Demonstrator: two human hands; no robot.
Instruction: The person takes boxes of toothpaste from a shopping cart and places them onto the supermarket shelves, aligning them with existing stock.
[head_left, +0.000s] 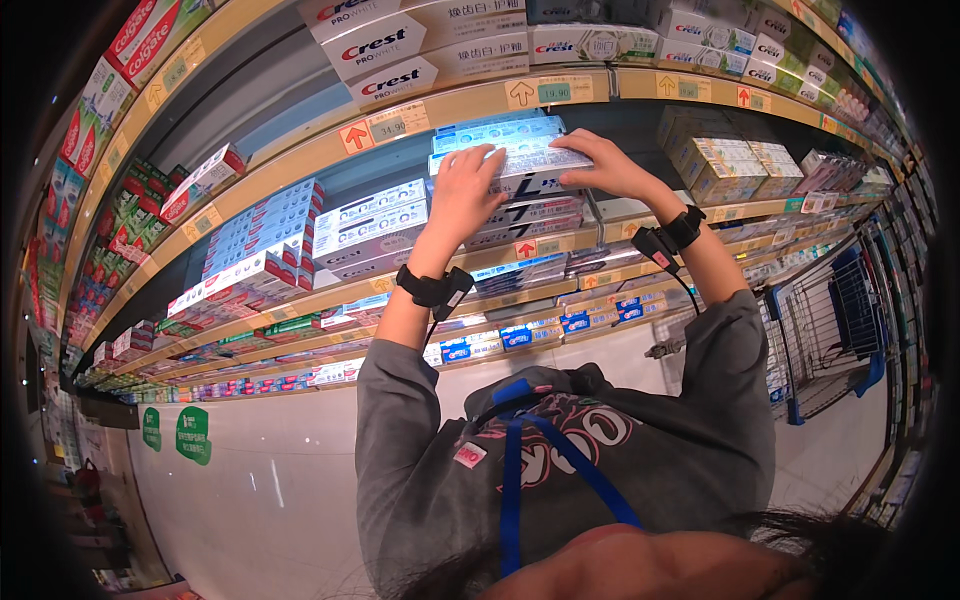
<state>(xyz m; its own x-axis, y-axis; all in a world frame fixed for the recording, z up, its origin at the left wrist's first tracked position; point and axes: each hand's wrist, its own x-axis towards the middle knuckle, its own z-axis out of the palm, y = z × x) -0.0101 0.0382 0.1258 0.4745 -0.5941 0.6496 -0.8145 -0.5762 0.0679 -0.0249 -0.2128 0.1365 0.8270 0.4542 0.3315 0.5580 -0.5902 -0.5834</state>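
A white toothpaste box (529, 161) with dark printing on its front lies on top of a stack on the shelf. Over its left part is my left hand (466, 184), fingers across the top and thumb by the front face. At the right end, my right hand (596, 161) has its fingers on the top and its thumb against the front. I cannot tell whether the box is lifted off the stack. More boxes (525, 223) lie beneath it, and a light blue box (499, 131) sits just behind.
White Crest boxes (375, 217) stand to the left, and yellow-white cartons (724, 165) to the right. Just above my hands runs a shelf edge (487, 105) with price tags, Crest Prowhite boxes (427, 49) above it. A wire shopping cart (825, 322) stands at my right.
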